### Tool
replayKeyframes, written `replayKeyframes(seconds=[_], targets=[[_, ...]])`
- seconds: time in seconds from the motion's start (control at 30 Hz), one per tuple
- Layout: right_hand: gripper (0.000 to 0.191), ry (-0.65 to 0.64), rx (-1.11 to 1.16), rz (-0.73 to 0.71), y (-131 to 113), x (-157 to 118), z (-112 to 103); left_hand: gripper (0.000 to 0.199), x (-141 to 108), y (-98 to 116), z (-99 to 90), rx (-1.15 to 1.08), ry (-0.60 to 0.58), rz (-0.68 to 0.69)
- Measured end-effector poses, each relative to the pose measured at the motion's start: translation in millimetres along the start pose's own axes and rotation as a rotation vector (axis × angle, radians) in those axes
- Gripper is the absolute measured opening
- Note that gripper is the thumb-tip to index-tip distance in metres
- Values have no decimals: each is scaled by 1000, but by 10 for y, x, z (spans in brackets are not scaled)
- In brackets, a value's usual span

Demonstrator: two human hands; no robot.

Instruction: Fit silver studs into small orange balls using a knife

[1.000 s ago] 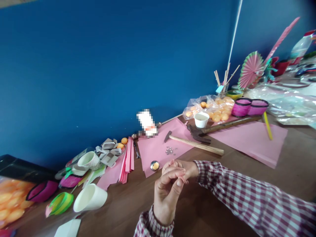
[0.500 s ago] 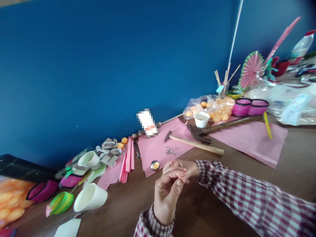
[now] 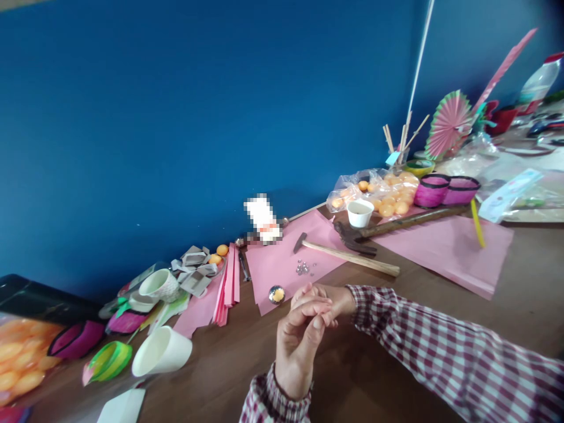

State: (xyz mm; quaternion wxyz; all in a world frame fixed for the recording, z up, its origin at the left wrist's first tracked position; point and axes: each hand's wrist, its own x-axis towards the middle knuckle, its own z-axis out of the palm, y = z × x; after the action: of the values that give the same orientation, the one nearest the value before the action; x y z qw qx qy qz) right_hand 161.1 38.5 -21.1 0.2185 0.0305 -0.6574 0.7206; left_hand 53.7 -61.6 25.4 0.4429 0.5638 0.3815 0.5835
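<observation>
Above the brown table's front part, my left hand (image 3: 296,341) and my right hand (image 3: 328,298) meet at the fingertips. The left thumb and fingers are pinched together against the right fingers. Anything between them is too small or hidden to make out. Just beyond my hands, a small ball (image 3: 277,294) covered in silvery mirror pieces, with a bare orange patch, rests on a pink sheet (image 3: 264,276). Several loose shiny pieces (image 3: 302,268) lie near it. A small hammer (image 3: 348,254) with a wooden handle lies partly on that sheet.
Behind the small hammer lies a claw hammer (image 3: 409,222). Bagged orange balls (image 3: 390,200) and a white cup (image 3: 360,214) stand at the back right. To the left are a tipped white cup (image 3: 163,352), folded pink paper strips (image 3: 228,288) and grey-white pieces (image 3: 194,270).
My left thumb has shifted slightly at the pinch, and both hands stay in place. At the far right, the clear plastic and its light blue packet have moved.
</observation>
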Motion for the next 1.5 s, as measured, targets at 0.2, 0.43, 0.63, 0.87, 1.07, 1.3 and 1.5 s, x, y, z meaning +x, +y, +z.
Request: replayKeyframes(seconds=[0.2, 0.43, 0.63, 0.87, 1.07, 1.3, 1.5], targets=[[49, 24, -58, -13, -26, 4, 10, 18, -4, 15, 11, 18, 17, 6], [43, -5, 82, 1, -63, 12, 35, 18, -2, 6, 2, -4, -11, 8], [40, -23, 170, 38, -56, 6, 53, 16, -21, -33, 4, 32, -14, 75], [39, 11, 87, 70, -19, -3, 43, 18, -33, -12, 37, 81, 38, 83], [45, 11, 9, 17, -10, -3, 43, 15, -49, -21, 40, 112, -8, 109], [48, 8, -39, -11, 37, -18, 23, 14, -65, 47, 57, 169, -49, 190], [47, -14, 64, -107, -38, 43, 86, 18, -52, 100, 72, 235, -37, 146]])
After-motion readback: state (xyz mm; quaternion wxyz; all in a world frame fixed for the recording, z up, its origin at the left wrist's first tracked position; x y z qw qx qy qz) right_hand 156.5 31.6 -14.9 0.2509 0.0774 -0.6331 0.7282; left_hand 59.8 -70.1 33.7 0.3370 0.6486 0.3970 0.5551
